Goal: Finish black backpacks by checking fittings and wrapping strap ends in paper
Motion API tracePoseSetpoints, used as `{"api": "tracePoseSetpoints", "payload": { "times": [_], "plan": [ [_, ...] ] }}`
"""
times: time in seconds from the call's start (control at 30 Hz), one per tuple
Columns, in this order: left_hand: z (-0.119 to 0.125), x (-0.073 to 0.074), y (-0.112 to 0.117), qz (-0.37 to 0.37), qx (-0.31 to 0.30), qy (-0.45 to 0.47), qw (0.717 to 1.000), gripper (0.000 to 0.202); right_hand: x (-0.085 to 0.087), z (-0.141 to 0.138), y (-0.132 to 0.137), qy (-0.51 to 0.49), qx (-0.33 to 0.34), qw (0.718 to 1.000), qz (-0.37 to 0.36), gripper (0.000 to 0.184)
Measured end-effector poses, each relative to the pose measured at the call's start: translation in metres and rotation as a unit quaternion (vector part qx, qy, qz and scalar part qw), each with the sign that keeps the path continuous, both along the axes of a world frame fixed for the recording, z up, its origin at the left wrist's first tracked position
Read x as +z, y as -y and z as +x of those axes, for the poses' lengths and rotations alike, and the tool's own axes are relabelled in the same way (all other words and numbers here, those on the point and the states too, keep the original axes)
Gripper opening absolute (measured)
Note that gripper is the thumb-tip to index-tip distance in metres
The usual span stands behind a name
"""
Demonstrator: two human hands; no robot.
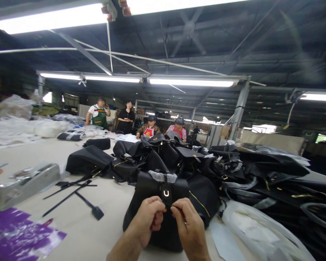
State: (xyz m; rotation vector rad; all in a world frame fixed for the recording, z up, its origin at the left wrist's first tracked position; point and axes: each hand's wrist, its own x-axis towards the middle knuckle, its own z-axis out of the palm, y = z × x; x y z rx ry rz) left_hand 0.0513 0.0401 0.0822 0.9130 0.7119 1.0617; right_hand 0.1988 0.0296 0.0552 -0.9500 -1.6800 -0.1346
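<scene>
We note an open lane of tabletop [81, 237] left of the left hand [148, 217], bounded by black straps [97, 212] beyond and purple sheeting [19, 232] to the left. We find heaped black bags [167, 154] blocking forward passage beyond the front bag [149, 185], and a plastic bag [237, 211] obstructing the space right of the right hand [189, 221].

Black bag [167, 232], upright, gold-trimmed

By the table's [78, 232] near edge, the flap bag [146, 188] is showing a smooth, leather-like, mostly matt surface, its buckle [166, 193] is gleaming like polished metal, and a plastic sack [277, 226] is looking glossy.
</scene>
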Motion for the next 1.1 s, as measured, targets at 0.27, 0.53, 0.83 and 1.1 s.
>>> {"api": "tracePoseSetpoints", "payload": {
  "times": [0.27,0.53,0.83,1.1],
  "plan": [
    [-0.005,-0.003,0.002,0.043,0.008,-0.040,0.998,0.024,0.034,0.010,0.001,0.131,0.027,0.990,0.043,0.016],
    [0.017,-0.013,0.014,0.256,0.231,-0.277,0.897,0.023,0.034,-0.014,0.000,-0.031,0.048,0.998,-0.009,0.016],
    [-0.003,-0.027,0.009,0.254,0.184,-0.244,0.918,0.023,0.021,-0.003,-0.007,-0.001,0.087,0.995,-0.039,0.014],
    [0.008,-0.036,0.011,0.341,0.321,-0.341,0.815,0.025,0.029,0.002,-0.012,0.237,-0.032,0.946,0.218,0.013]
  ]
}}
